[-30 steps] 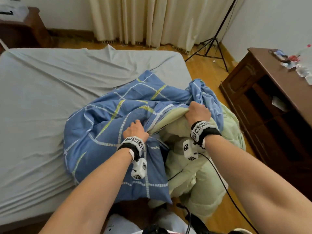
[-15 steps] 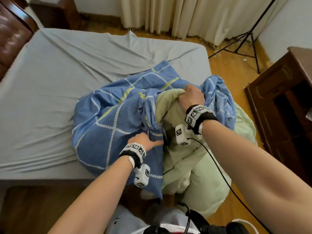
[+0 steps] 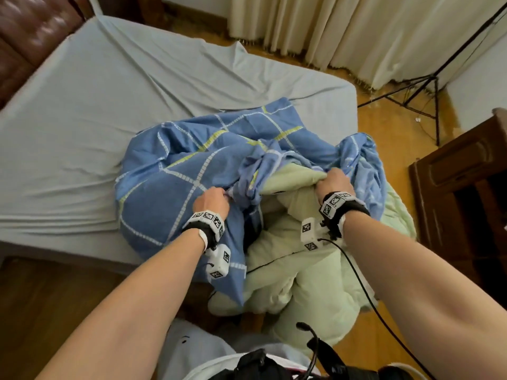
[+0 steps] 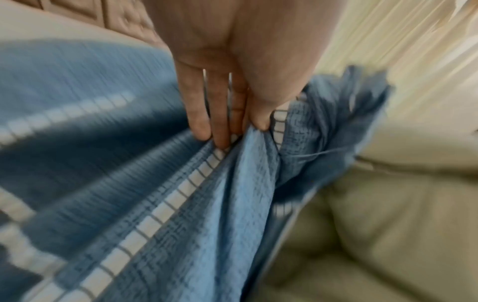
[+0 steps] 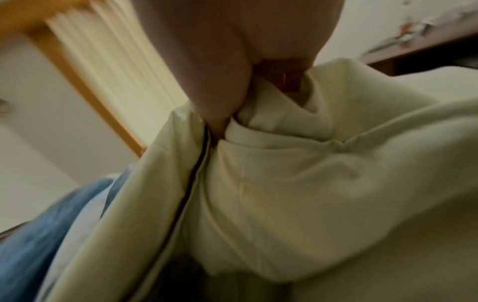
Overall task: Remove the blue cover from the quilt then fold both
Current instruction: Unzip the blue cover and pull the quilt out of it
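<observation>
I see left hand point(image 3: 212, 200) pinching bunched blue cover point(image 3: 175, 187); right hand point(image 3: 333, 182) fisted on pale green quilt point(image 3: 315, 281). Bed point(image 3: 109, 105) beneath, dark cabinet point(image 3: 463, 193) beside.

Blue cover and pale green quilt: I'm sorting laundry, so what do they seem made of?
Blue cover: thin woven cloth, probably cotton, matte; crinkled weave shows in the left wrist view. Quilt: smooth pale green shell, puffy, likely fibre-filled; stitched seams dimple it.

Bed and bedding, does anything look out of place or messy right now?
Yes. The pale green quilt spills off the bed edge toward the floor, half out of the bunched blue cover. The grey sheet is rumpled too.
</observation>
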Tool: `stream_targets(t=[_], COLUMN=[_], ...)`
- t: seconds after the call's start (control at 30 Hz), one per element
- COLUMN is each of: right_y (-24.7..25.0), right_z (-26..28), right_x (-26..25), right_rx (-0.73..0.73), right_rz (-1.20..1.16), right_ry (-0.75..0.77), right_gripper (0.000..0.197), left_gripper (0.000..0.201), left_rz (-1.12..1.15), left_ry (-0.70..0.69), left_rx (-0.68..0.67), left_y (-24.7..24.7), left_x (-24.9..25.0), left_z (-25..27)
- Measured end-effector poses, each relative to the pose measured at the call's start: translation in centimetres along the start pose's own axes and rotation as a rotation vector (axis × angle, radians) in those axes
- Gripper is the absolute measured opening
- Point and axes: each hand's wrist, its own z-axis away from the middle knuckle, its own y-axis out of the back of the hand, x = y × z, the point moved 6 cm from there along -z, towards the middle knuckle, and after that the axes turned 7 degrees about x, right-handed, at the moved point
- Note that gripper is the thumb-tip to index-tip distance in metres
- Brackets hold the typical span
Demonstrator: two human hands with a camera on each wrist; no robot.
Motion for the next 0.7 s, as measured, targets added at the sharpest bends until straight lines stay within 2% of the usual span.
stream_targets(t=[0.07,0.17,0.23,0.33,0.4,0.47,0.53,0.63,0.7], right_y=[-2.2,-4.2,-4.8,-5.2,-5.3,-6.6,-8.4,-9.6,-10.0], right_z=[1.7,4.4,5.6,7.9,9.8,10.6,10.3,9.7,10.0], right_x=[1.0,-2.7,-7.3,-15.0,-18.9,-20.5,-19.8,-18.4,-19.1], right_rx=[-0.056,-0.027,-0.02,-0.064,-0.067,-0.102,-0.105,-0.026,-0.022], right_rz=[0.027,0.162,0.123,-0.031,-0.026,0.006,0.031,-0.019,0.033], right_ry=[-0.016,0.096,0.267,0.661,0.834,0.827,0.699,0.534,0.571], right_gripper=[0.026,0.032,0.042,0.069,0.075,0.076,0.075,0.043,0.029], left_gripper=[0.023,0.021,0.022,0.022,0.024,0.025,0.025,0.024,0.02], left_rz=[-0.007,-0.064,-0.097,-0.189,-0.229,-0.246,-0.268,-0.267,-0.13], left_ry=[0.01,-0.008,-0.022,-0.044,-0.026,-0.013,-0.005,0.016,0.113], left_rx=[0.065,0.139,0.132,0.094,0.089,0.085,0.115,0.186,0.178], left_y=[4.1,10.2,13.0,16.0,17.6,18.7,19.8,20.9,20.6], left_x=[-1.4,-2.7,-3.3,-4.4,-5.5,-6.4,-7.3,-9.1,-11.1], left_z=[-0.9,-2.0,-2.4,-2.6,-2.6,-2.5,-2.3,-2.4,-3.1])
